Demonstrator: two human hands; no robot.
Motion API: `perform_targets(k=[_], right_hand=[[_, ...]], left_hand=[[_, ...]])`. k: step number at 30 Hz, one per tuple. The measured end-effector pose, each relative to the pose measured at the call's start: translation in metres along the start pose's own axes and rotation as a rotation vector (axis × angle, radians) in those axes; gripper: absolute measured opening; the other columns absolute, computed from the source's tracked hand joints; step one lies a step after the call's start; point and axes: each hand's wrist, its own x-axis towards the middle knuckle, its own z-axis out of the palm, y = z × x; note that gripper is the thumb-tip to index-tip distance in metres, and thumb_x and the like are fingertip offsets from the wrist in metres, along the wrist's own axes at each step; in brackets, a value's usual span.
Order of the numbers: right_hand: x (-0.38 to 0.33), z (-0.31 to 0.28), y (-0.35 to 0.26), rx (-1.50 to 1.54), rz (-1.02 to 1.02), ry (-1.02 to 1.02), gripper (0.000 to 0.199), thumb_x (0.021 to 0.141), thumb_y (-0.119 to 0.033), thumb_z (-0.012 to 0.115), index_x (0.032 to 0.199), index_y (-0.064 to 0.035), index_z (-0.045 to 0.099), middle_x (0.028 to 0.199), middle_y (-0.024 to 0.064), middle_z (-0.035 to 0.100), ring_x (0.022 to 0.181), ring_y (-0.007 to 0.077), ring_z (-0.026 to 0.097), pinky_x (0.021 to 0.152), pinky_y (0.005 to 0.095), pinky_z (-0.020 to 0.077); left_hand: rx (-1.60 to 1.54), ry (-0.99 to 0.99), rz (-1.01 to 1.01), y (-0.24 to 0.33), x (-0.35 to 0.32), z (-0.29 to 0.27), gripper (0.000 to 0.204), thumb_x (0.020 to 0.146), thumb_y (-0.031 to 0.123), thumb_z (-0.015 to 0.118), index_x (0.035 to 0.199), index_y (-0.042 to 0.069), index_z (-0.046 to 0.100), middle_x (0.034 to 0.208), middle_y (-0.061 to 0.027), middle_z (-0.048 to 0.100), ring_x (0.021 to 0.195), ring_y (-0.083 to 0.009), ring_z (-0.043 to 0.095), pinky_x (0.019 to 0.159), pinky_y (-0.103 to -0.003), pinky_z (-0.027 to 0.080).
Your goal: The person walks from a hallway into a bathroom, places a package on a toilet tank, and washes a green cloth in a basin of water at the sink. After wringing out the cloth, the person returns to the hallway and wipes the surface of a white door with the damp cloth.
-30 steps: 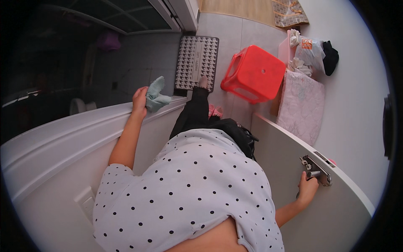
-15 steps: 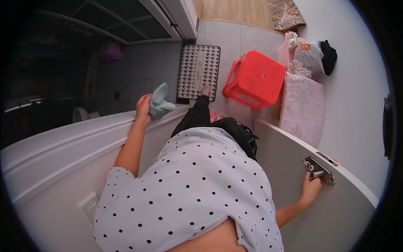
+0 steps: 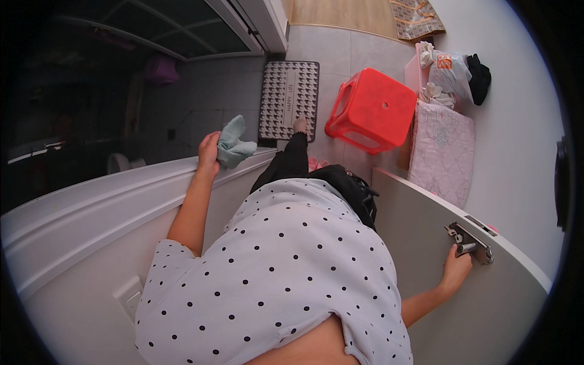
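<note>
A crumpled pale green cloth point(image 3: 235, 145) sticks out of my left hand point(image 3: 209, 152), whose fingers are closed round one end of it, beside the white door frame point(image 3: 164, 176). On the right, my right hand point(image 3: 456, 267) is closed on the silver door handle point(image 3: 466, 248), with the fingers partly hidden by the palm. A bunch of keys point(image 3: 453, 232) shows at the lock plate just above that handle. The white door point(image 3: 426, 243) stands ajar along my right side.
A grey and black patterned mat point(image 3: 288, 100) lies ahead, with one foot on it. Right of it stands a red plastic stool point(image 3: 380, 109). Beyond are a folded pink quilt point(image 3: 443, 152) and a plastic bag point(image 3: 449, 76) on a pink bin. A dark room opens at left.
My right hand and the door have shifted slightly to the right in the picture. My left hand still holds the cloth, nearly in the same place.
</note>
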Motion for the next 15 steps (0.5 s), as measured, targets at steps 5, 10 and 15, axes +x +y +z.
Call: perform_targets(k=[5, 10, 15], right_hand=[[-0.003, -0.014, -0.018, 0.034, 0.167, -0.125, 0.033, 0.079, -0.024, 0.058, 0.070, 0.0074, 0.056, 0.069, 0.0212, 0.059, 0.067, 0.0375, 0.057, 0.062, 0.0433, 0.0435], [-0.007, -0.018, -0.022, 0.089, 0.142, -0.110, 0.033, 0.080, -0.025, 0.058, 0.070, 0.0071, 0.055, 0.067, 0.0204, 0.058, 0.066, 0.0374, 0.056, 0.061, 0.0434, 0.0427], [-0.004, -0.002, -0.004, 0.063, 0.012, 0.000, 0.035, 0.081, -0.026, 0.057, 0.066, 0.0052, 0.052, 0.053, 0.0136, 0.055, 0.045, 0.0236, 0.057, 0.045, 0.0356, 0.0440]], left_hand=[[0.008, -0.002, 0.007, 0.002, 0.001, 0.003, 0.015, 0.085, 0.014, 0.053, 0.094, 0.003, 0.057, 0.087, -0.0043, 0.059, 0.081, -0.0131, 0.056, 0.073, -0.026, 0.044], [0.044, 0.003, 0.004, 0.003, 0.002, 0.002, 0.015, 0.085, 0.015, 0.053, 0.094, 0.003, 0.057, 0.087, -0.0043, 0.059, 0.081, -0.0129, 0.055, 0.073, -0.026, 0.045], [0.032, -0.007, 0.006, 0.002, 0.001, 0.003, 0.016, 0.085, 0.015, 0.053, 0.095, 0.002, 0.057, 0.088, -0.0044, 0.059, 0.081, -0.0131, 0.055, 0.073, -0.026, 0.045]])
